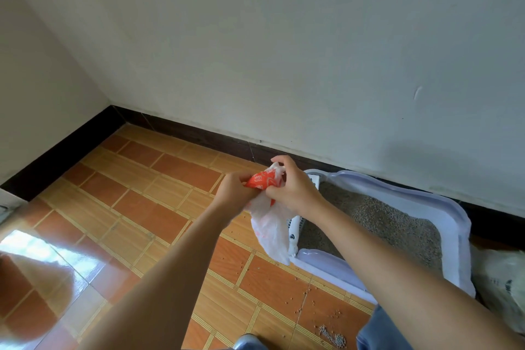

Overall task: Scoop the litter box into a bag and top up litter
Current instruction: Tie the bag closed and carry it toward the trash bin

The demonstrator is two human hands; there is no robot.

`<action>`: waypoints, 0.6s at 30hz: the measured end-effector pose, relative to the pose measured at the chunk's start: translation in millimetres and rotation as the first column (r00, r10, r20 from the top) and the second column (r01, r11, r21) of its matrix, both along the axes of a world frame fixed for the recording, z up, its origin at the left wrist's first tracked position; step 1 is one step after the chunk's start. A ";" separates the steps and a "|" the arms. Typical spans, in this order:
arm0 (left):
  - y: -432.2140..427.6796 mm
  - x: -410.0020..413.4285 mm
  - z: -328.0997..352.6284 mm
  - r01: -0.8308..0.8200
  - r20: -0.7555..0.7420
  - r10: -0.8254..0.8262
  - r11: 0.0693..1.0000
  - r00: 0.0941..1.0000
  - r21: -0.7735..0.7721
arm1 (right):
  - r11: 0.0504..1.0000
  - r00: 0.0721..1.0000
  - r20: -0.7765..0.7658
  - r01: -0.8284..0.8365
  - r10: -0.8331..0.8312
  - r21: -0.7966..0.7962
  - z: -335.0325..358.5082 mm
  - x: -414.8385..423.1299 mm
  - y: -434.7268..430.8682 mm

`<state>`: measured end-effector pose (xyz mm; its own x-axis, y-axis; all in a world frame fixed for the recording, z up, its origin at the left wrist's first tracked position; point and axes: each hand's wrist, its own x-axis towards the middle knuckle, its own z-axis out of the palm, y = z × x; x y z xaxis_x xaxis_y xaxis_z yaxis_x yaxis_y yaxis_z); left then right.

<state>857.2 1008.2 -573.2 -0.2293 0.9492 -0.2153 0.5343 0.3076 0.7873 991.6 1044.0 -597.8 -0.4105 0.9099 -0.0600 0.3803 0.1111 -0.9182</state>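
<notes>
Two hands, left hand [234, 189] and right hand [294, 187], grip one plastic bag [268, 231].

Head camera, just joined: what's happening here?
A person holds a thin white and orange plastic bag in both hands, over the tile floor just left of the litter box. The left hand grips its orange part; the right hand pinches the top edge. The box sits by the wall, holding grey litter. Loose grains lie scattered on the floor.
</notes>
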 end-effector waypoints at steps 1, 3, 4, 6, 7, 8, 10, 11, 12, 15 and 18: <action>0.4 1.2 -0.1 0.014 0.013 -0.015 1.000 1.000 0.011 | 1.000 1.000 -0.006 0.013 -0.013 0.006 -0.8 2.0 1.8; 1.2 4.6 0.1 0.044 0.014 -0.044 0.999 0.999 0.032 | 0.999 1.000 -0.004 0.029 -0.029 0.032 -2.3 6.4 5.2; 1.6 6.0 0.2 0.057 0.007 -0.057 0.998 0.998 0.031 | 0.998 0.999 0.011 0.032 -0.033 0.048 -3.1 8.6 6.6; 2.7 7.4 -1.1 0.071 0.014 -0.071 0.997 0.997 0.001 | 0.996 0.999 0.046 0.023 -0.027 0.083 -3.0 13.1 8.8; 3.0 8.2 -1.2 0.072 0.031 -0.072 0.997 0.997 -0.020 | 0.995 0.998 0.058 0.016 -0.022 0.103 -2.7 14.9 9.8; 3.2 8.7 -0.9 0.073 0.051 -0.071 0.996 0.996 -0.044 | 0.992 0.998 0.067 0.009 -0.017 0.124 -2.1 16.4 10.8; 4.3 8.2 -0.9 0.081 0.111 -0.071 0.993 0.991 -0.084 | 0.985 0.997 0.082 -0.008 -0.006 0.174 -0.9 18.4 12.1; 4.8 7.9 -1.1 0.092 0.149 -0.077 0.991 0.986 -0.098 | 0.980 0.996 0.089 -0.019 0.001 0.200 -1.0 19.0 12.3; 5.4 7.3 -1.3 0.108 0.182 -0.087 0.988 0.979 -0.108 | 0.975 0.995 0.096 -0.028 0.007 0.219 -1.3 19.4 12.6; 5.4 2.6 -2.2 0.153 0.273 -0.111 0.979 0.956 -0.137 | 0.969 0.994 0.112 -0.045 0.018 0.244 -4.3 19.9 14.2; 4.2 -0.1 -2.0 0.220 0.391 -0.136 0.959 0.910 -0.180 | 0.963 0.994 0.103 -0.060 0.033 0.264 -10.1 20.1 15.6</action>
<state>857.1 1012.4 -575.2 0.0757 0.8874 -0.4547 0.2782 0.4191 0.8643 1011.7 1059.6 -607.8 -0.4570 0.8782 0.1408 0.4540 0.3665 -0.8121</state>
